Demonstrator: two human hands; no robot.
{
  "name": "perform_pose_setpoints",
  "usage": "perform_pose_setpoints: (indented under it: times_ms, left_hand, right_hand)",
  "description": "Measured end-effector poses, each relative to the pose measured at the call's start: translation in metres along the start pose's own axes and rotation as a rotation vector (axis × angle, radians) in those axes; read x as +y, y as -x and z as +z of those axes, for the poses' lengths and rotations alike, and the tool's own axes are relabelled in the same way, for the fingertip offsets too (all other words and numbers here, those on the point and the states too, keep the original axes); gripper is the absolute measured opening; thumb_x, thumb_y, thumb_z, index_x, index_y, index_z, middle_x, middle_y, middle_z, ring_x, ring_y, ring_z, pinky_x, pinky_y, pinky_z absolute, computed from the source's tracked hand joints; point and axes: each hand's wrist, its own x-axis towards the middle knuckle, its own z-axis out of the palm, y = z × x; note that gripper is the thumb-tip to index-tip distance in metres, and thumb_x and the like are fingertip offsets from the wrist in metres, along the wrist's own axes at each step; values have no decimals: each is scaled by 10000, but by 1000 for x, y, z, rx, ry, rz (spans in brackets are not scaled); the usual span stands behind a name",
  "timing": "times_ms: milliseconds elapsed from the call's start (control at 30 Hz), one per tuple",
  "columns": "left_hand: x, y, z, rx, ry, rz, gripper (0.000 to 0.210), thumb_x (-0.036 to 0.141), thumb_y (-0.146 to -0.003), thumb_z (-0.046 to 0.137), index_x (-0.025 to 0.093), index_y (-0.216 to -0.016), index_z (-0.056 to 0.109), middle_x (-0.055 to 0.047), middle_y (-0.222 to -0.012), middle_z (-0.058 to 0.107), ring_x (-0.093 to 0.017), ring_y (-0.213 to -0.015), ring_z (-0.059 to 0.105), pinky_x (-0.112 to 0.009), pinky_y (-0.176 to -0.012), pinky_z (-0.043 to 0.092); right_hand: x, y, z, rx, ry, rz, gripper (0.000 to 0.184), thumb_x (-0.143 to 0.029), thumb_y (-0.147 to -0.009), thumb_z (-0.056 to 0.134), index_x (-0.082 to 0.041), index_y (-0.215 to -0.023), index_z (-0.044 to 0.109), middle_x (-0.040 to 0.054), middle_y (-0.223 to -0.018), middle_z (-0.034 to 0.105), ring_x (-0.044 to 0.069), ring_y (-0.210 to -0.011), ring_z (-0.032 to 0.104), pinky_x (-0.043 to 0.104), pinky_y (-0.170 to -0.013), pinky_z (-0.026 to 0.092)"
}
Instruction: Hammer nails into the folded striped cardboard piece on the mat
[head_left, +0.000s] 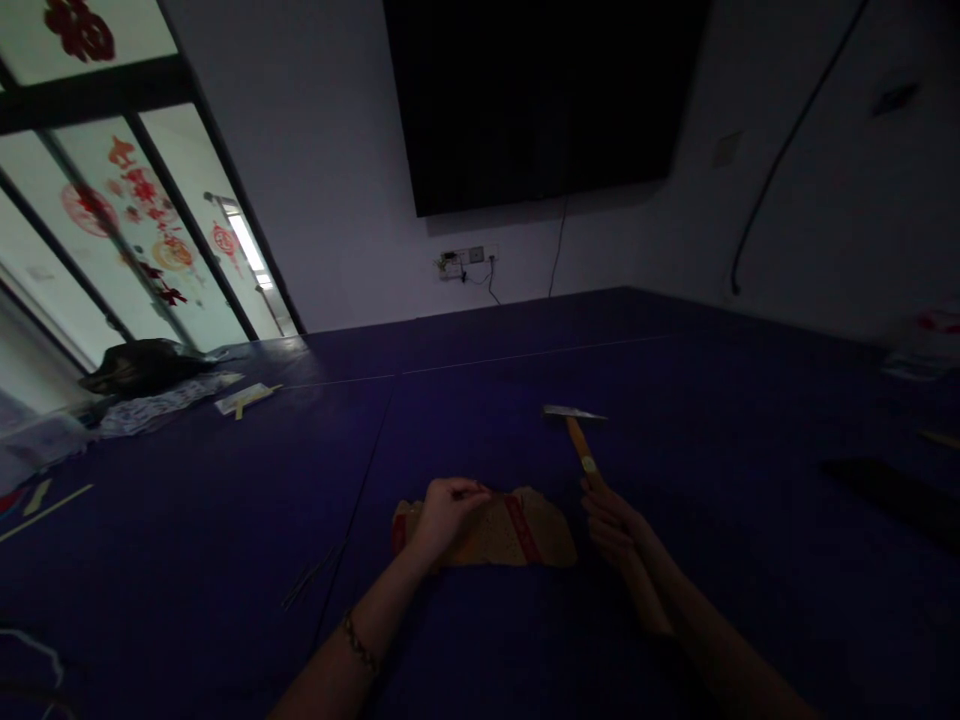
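Gripping a hammer (583, 444) in the right hand (613, 522), pinching with the left hand (445, 516), on what impossible to tell, over a red-banded brown piece (555, 532) on the blue surface (480, 425); best swung well clear of the pinch.

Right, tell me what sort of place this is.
Probably a room in a home, perhaps a living room: a large dark screen is mounted on the wall, red decorations show on glass panels, and wall sockets with cables sit below the screen.
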Motion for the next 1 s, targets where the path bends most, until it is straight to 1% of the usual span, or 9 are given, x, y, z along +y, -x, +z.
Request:
perform_pose_setpoints:
  times_ms: [67,133,200,300,433,533,767,900,1000]
  left_hand:
    - [-5,-7,16,1,-110,45,123,252,-647,603,147,-642,669,-32,-712,676,-149,-677,588,-241,-656,434]
    - [-12,-11,30,-9,-187,61,109,243,-655,601,165,-660,678,-24,-731,683,-151,-691,594,-245,-673,433]
    - [-19,-12,41,-18,-229,50,110,245,-665,600,174,-680,683,-18,-733,686,-154,-695,600,-248,-672,432]
    - [-28,-11,50,-4,-274,21,110,247,-676,598,183,-700,684,-13,-739,686,-158,-702,603,-255,-679,427]
    - [-33,-10,53,23,-312,51,98,238,-689,595,193,-683,682,-11,-768,677,-153,-734,592,-259,-712,418]
    - [-36,-9,54,49,-315,90,101,236,-699,593,188,-669,676,-15,-767,661,-145,-739,577,-254,-709,413]
    - [-34,-6,56,105,-384,81,111,244,-713,590,172,-673,664,-19,-740,624,-139,-724,556,-246,-673,391]
    - [-32,-5,57,93,-391,82,104,254,-707,602,183,-671,669,-12,-721,627,-141,-719,555,-247,-670,384]
    - [-33,-5,57,82,-357,100,88,246,-695,616,187,-657,670,-9,-717,637,-142,-724,562,-246,-674,389]
  right_hand:
    - [2,-4,-4,-70,-3,-9,217,-302,-666,652,-216,-710,458,-134,-364,341,11,-224,194,91,-230,252]
    - [5,-9,-10,-112,-8,-35,251,-312,-639,672,-223,-744,463,-148,-361,316,7,-214,114,92,-201,210]
    - [8,-14,-16,-119,-11,-53,286,-312,-627,682,-231,-792,464,-161,-366,296,0,-220,41,89,-185,174]
    - [13,-16,-21,-118,-20,-75,313,-307,-629,683,-238,-830,453,-169,-379,290,-9,-235,-11,81,-179,154]
    - [17,-14,-21,-116,-32,-98,305,-311,-661,657,-244,-857,432,-167,-394,293,-11,-236,-8,76,-183,157]
    - [18,-12,-20,-121,-1,-65,320,-306,-664,657,-238,-867,421,-165,-397,301,-9,-228,26,82,-186,181]
    - [21,-10,-14,-34,45,-19,386,-328,-620,689,-236,-853,396,-169,-387,307,-8,-207,83,87,-185,184]
    - [23,-10,-15,-53,71,19,401,-349,-606,691,-234,-851,396,-168,-388,320,-8,-199,90,93,-178,179]
    - [24,-11,-18,-68,82,6,385,-365,-617,675,-233,-852,400,-169,-386,306,-13,-198,83,90,-185,174]
